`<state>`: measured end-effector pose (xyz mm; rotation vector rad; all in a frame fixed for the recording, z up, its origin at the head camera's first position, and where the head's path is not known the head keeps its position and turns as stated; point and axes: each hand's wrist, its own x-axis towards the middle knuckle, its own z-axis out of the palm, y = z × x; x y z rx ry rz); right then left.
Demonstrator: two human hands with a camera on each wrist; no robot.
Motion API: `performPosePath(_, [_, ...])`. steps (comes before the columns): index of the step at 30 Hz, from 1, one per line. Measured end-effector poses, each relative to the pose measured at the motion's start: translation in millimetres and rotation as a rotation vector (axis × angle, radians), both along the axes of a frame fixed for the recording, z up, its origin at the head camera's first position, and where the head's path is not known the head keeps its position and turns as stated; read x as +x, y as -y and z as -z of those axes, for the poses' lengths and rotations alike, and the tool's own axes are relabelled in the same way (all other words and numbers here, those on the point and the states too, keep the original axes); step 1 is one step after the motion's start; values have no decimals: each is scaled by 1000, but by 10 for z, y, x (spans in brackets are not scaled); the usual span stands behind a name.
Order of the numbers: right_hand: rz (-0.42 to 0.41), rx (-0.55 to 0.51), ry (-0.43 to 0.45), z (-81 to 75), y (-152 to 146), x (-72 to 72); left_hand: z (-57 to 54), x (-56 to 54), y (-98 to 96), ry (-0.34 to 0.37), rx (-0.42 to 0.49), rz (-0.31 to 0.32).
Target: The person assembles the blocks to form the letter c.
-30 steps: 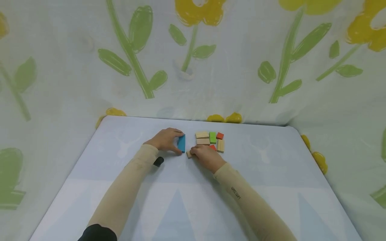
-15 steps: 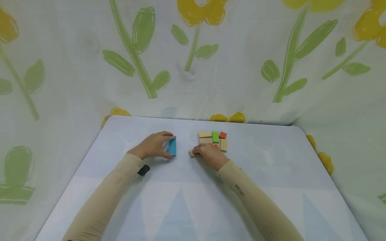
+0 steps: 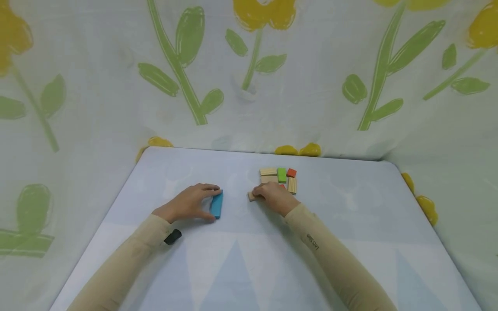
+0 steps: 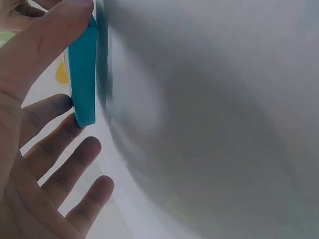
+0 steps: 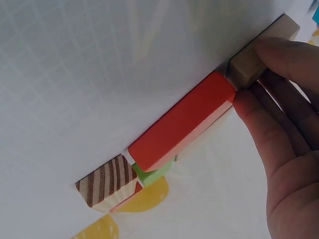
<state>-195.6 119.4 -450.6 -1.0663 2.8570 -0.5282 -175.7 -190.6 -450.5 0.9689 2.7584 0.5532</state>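
In the head view my left hand [image 3: 186, 203] holds a long blue block [image 3: 217, 205] by its two ends, thumb at the near end and fingertips at the far end. The left wrist view shows the blue block [image 4: 82, 79] against the fingers, with the other fingers spread free; whether it touches the table cannot be told. My right hand [image 3: 277, 198] pinches a small plain wooden block [image 3: 251, 197] at the left of a block group. From the right wrist, this wooden block [image 5: 245, 65] lies end to end with a red block [image 5: 182, 124], close to the fingertips.
Behind the right hand lie two pale wooden blocks [image 3: 268, 172], a green block [image 3: 282, 175], a small red block [image 3: 291, 172] and a striped block [image 3: 292, 185]. A flowered cloth wall [image 3: 295, 95] rises behind the white table [image 3: 350, 207]. A black piece [image 3: 173, 236] sits at the left wrist.
My left hand has moved left and nearer to me with the blue block, away from the group. My right hand keeps its pinch on the wooden block. The head view has shifted slightly.
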Motion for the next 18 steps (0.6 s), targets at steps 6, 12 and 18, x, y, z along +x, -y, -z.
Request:
performPosePath(6, [9,-4,-20,25,-11,7,5,70,66,-7,9,27])
performPosePath(12, [-3,-15,-33,54,-20,12,-11,121,112,-94,13,25])
performPosePath(18, [-27,-35,-43,70,-20,17,-8,152,122,-145,32,27])
